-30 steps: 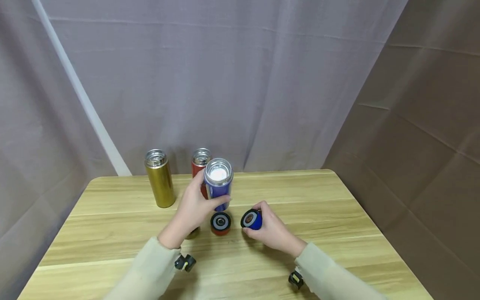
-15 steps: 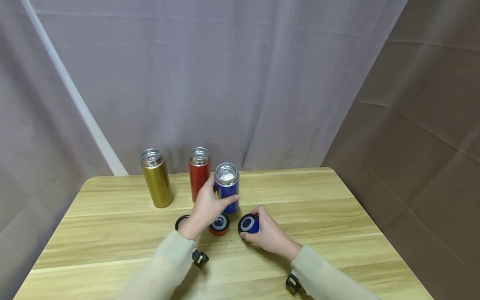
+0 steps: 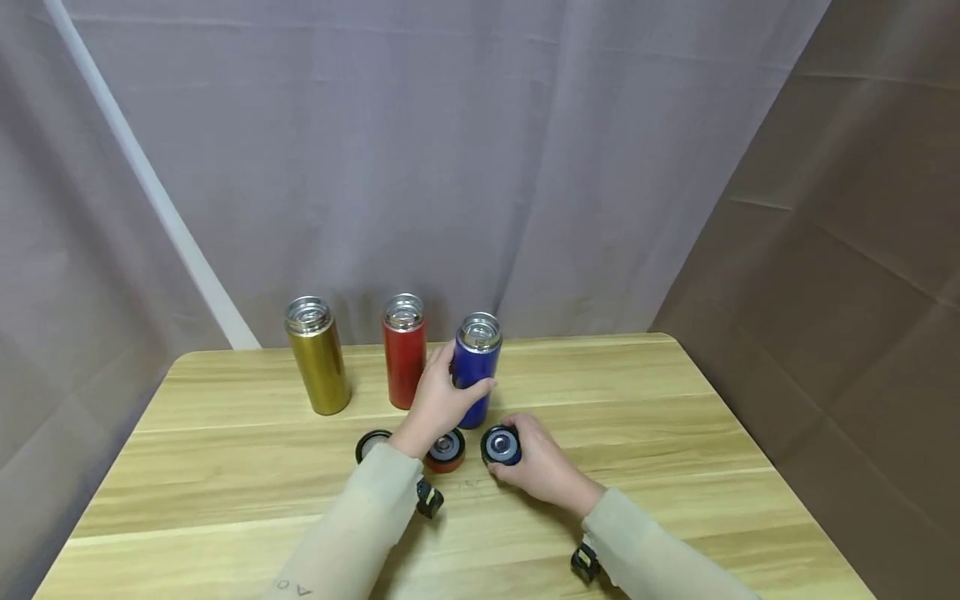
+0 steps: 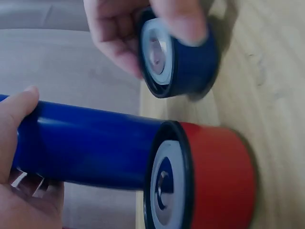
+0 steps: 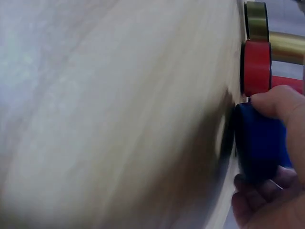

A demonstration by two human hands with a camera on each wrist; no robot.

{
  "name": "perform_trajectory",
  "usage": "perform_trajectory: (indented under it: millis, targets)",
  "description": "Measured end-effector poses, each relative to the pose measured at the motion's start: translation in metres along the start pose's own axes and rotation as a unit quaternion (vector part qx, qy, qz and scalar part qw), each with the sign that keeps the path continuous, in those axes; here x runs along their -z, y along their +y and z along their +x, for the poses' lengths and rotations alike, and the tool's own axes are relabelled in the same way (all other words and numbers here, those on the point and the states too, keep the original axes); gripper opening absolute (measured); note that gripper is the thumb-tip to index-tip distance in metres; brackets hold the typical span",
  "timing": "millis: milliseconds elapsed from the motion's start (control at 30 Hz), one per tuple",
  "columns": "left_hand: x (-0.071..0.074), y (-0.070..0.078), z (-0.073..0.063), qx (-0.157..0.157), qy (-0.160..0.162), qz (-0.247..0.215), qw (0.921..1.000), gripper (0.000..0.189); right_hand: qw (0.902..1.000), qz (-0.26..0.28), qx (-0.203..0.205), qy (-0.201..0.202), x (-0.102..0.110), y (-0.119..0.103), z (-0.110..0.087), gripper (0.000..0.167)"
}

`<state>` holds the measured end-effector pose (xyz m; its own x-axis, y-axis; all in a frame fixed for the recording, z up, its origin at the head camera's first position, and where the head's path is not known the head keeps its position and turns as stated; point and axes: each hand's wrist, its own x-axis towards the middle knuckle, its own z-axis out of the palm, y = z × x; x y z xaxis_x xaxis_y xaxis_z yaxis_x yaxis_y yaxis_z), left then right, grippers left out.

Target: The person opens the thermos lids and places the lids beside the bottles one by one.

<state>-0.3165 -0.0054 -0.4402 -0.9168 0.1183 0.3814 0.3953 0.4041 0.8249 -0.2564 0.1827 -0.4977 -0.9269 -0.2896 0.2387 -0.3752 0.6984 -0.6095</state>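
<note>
My left hand (image 3: 437, 398) grips a blue thermos bottle (image 3: 476, 367) round its side. The bottle has no lid on, and its steel mouth faces up. My right hand (image 3: 542, 463) holds a blue lid (image 3: 501, 446) by its sides, grey-ringed underside up, low over the table. In the right wrist view, the blue lid (image 5: 259, 138) sits between thumb and fingers, close to the wood. A red lid (image 4: 219, 176) stands underside up between the hands. Left of it a gold lid (image 3: 369, 443) is partly hidden by my left forearm.
A red thermos bottle (image 3: 406, 358) and a gold thermos bottle (image 3: 321, 371), both lidless, stand upright in a row left of the blue one. Behind the wooden table (image 3: 637, 400) hangs a grey curtain (image 3: 420, 167), with a brown cloth (image 3: 847, 250) along the right.
My left hand has carried the blue bottle right and down, into line with the other bottles. My right hand has turned the blue lid from tilted to nearly level, underside up.
</note>
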Motion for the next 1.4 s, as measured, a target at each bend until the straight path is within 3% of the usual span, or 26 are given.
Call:
perform_trajectory:
  millis: [100,300,400,600,833,1167,1267,1400]
  targets:
    - [-0.005,-0.001,0.011,-0.001,-0.008,0.013,0.9999,0.067,0.9993,-0.033,0.008,-0.013,0.000,0.000,0.002,0.059]
    - [-0.007,-0.009,0.027,0.038,-0.006,0.007,0.9992,0.073,0.9950,-0.097,0.001,-0.027,0.000,-0.008,0.015,0.060]
    - [-0.006,-0.011,0.033,0.043,-0.009,0.005,0.9990,0.074,0.9910,-0.132,-0.004,-0.023,-0.001,-0.011,0.020,0.060]
    - [-0.003,-0.015,0.040,0.057,-0.010,0.025,0.9980,0.073,0.9884,-0.150,-0.023,-0.015,-0.003,-0.016,0.018,0.059]
    - [0.003,-0.016,0.037,0.074,-0.003,0.033,0.9967,0.075,0.9878,-0.154,-0.019,-0.014,-0.007,-0.021,0.016,0.060]
    - [-0.001,-0.013,0.038,0.076,-0.005,0.046,0.9960,0.076,0.9873,-0.157,-0.020,-0.014,-0.005,-0.024,0.018,0.060]
    - [0.000,-0.013,0.034,0.086,-0.021,0.050,0.9948,0.082,0.9875,-0.156,-0.020,-0.012,-0.006,-0.023,0.017,0.061]
    - [0.006,-0.006,0.019,0.083,-0.066,0.056,0.9928,0.088,0.9874,-0.155,-0.028,-0.014,-0.006,-0.020,0.016,0.063]
